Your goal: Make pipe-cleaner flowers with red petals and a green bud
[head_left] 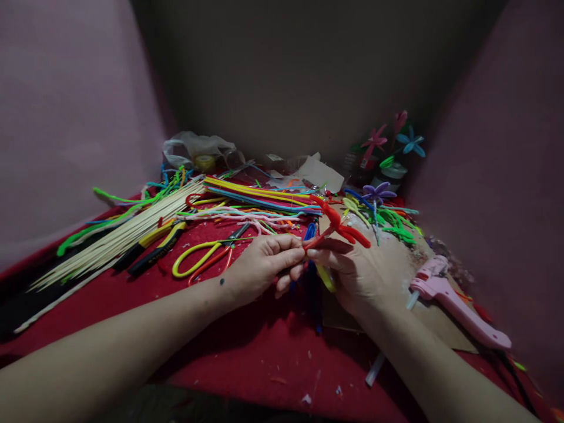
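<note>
Work in Red, Partly Shaped, Above a Crowded Surface [247, 346]

A person's left hand [277, 261] pinches the lower end of a red fuzzy-wire piece [332, 223] between thumb and forefinger, while the right hand [352, 270] grips it just beside, the two thumbs nearly meeting. The piece is held up in front of the person, its thick, bent red lobes angling up and away to the right.

The work looks partway along: the lobes appear formed, and the narrow lower end seems to be the part in hand; whether it is tightly twisted cannot be told. At right rear, a blue flower [411, 142], a pink flower [374, 143] and a purple flower [379, 192] look complete by comparison. Much material appears unworked, including a bundle of straight fuzzy wires [264, 194] and a fan of pale sticks [127, 235].

Pliers [154, 244] and scissors [196, 258] lie to the left, out of the person's grasp. A pink glue gun [458, 311] rests at right on cardboard [440, 329], likewise unheld.
</note>
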`<action>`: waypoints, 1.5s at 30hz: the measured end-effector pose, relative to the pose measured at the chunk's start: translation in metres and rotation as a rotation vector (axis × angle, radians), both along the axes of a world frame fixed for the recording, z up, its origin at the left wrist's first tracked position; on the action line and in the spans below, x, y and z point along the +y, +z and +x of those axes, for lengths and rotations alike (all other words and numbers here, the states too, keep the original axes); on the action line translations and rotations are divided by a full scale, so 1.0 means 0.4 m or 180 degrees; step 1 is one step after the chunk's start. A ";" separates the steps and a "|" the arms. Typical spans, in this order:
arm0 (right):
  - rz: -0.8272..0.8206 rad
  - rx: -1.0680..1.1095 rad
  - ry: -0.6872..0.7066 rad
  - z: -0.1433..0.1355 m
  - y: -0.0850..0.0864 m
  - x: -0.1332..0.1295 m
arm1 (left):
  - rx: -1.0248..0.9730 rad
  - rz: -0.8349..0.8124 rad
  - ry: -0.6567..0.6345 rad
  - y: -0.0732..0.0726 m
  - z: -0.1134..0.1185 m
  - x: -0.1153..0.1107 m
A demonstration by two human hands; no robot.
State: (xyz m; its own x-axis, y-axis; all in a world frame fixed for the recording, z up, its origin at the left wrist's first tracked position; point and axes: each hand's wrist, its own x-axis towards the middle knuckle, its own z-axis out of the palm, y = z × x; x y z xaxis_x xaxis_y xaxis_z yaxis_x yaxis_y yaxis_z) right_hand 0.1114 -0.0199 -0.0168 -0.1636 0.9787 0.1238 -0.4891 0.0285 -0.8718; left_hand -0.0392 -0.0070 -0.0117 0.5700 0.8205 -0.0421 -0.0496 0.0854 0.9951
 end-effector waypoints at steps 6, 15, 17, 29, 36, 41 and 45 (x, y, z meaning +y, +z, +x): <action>-0.0056 0.0001 -0.0737 -0.016 0.014 -0.016 | 0.1158 0.2353 0.0965 -0.020 -0.002 -0.013; -0.0333 -0.0237 -0.0620 -0.018 -0.028 -0.012 | 0.1497 0.3780 0.1245 -0.025 -0.004 -0.006; -0.0293 -0.0329 -0.0606 -0.017 -0.033 -0.014 | 0.1472 0.3813 0.1193 -0.026 -0.005 -0.004; 0.0388 -0.1130 -0.0741 -0.024 -0.002 -0.030 | 0.0861 0.1709 0.0973 0.001 -0.002 -0.017; -0.0122 -0.0283 -0.0303 -0.019 -0.010 -0.012 | 0.0218 0.0383 0.0768 0.019 0.007 -0.020; -0.0739 0.0090 0.0007 -0.010 -0.006 -0.004 | -0.0309 -0.0292 0.0456 0.010 0.001 -0.009; -0.0513 -0.0023 0.0160 -0.006 -0.003 -0.007 | -0.0623 -0.0686 0.0195 0.016 -0.003 -0.007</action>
State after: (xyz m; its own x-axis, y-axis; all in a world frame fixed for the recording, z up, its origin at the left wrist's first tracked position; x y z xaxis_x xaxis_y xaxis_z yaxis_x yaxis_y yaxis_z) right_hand 0.1090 -0.0228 -0.0181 -0.2132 0.9764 -0.0356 -0.4799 -0.1364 -0.8666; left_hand -0.0405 -0.0098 -0.0052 0.5342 0.8378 -0.1130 -0.2504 0.2846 0.9254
